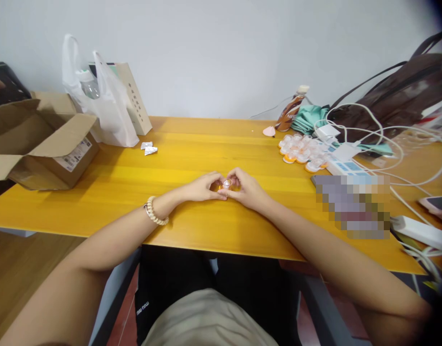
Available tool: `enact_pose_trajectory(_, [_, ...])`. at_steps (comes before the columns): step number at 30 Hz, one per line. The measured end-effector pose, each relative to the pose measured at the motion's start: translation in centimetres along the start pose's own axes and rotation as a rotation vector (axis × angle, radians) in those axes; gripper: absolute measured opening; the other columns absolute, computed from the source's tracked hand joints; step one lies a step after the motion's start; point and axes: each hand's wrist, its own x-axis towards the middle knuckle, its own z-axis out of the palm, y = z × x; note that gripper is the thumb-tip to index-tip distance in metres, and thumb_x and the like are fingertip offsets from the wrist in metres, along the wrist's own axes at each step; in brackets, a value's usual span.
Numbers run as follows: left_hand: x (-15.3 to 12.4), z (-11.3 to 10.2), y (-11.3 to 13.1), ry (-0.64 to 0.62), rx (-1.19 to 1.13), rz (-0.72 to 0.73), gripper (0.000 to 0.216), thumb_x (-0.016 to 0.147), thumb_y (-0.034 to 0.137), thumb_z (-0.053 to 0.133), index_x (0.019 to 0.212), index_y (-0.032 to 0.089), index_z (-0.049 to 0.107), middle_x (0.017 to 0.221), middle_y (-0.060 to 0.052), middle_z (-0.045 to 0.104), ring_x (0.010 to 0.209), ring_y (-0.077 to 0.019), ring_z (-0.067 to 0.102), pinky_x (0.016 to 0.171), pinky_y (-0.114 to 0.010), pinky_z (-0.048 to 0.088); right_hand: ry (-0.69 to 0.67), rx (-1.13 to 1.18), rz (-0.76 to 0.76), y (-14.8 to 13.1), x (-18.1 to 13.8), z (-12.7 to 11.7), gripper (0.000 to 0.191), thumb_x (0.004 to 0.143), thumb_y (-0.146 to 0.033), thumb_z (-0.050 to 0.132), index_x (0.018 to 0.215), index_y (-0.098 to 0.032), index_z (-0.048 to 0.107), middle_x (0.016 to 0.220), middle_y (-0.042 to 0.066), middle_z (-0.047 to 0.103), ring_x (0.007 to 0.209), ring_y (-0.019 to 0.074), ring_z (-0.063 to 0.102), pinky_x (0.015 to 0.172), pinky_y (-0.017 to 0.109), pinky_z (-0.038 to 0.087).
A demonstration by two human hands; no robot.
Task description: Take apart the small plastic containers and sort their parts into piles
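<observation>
In the middle of the table, my left hand (203, 187) and my right hand (248, 189) meet with curled fingers. Between their fingertips is a small clear piece with orange on it (226, 184), both hands gripping it. Fingers cover part of it, so its exact kind cannot be told. It resembles the cluster of small clear-topped pieces with orange and white bases (302, 150) farther back on the right.
On the left stand an open cardboard box (67, 158) and a white plastic bag (114, 117), with foil scraps (150, 150) nearby. To the right are a drink bottle (290, 113), a power strip (341, 166), tangled white cables and a dark bag (390, 91).
</observation>
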Motion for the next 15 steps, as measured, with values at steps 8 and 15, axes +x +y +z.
enact_pose_trajectory(8, [0.00, 0.09, -0.05, 0.011, -0.022, 0.005, 0.030, 0.072, 0.038, 0.068, 0.088, 0.016, 0.054, 0.083, -0.001, 0.051, 0.074, -0.0140, 0.045, 0.067, -0.027, 0.037, 0.024, 0.009, -0.038, -0.13, -0.06, -0.14, 0.029, 0.075, -0.034, 0.064, 0.098, -0.022, 0.051, 0.091, 0.006, 0.052, 0.084, 0.0214, 0.052, 0.077, 0.038, 0.045])
enact_pose_trajectory(15, [0.08, 0.16, -0.11, 0.011, -0.065, 0.009, 0.031, 0.071, 0.037, 0.068, 0.090, 0.017, 0.055, 0.087, -0.002, 0.053, 0.078, -0.0150, 0.048, 0.071, -0.029, 0.039, 0.053, 0.025, -0.031, 0.06, 0.08, -0.25, 0.033, 0.072, -0.037, 0.066, 0.096, -0.022, 0.050, 0.092, 0.006, 0.050, 0.086, 0.0217, 0.051, 0.078, 0.039, 0.045])
